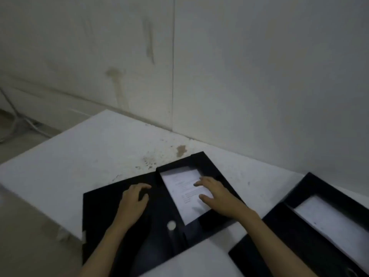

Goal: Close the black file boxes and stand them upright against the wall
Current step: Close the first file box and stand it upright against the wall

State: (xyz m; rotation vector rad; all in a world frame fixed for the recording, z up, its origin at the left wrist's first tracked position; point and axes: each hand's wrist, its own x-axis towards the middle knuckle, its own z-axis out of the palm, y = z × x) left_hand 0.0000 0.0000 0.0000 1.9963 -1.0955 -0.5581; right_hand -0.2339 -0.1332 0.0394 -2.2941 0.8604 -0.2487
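A black file box (201, 162) lies open and flat on the white table (83, 156). Its lid (99, 212) is spread out to the left, with a round hole (171, 225) near the spine. Printed white papers (179, 182) lie inside the tray. My left hand (133, 200) rests on the lid, fingers curled and apart. My right hand (215, 194) lies flat on the papers with fingers spread. A second open black file box (303, 232), also holding white paper, lies at the right edge of the view.
The white wall (259, 76) rises directly behind the table, with a vertical seam and stains. The table's left edge drops to the floor (24, 226), where cables (16, 120) run along the baseboard. Brown stains (181, 150) mark the tabletop.
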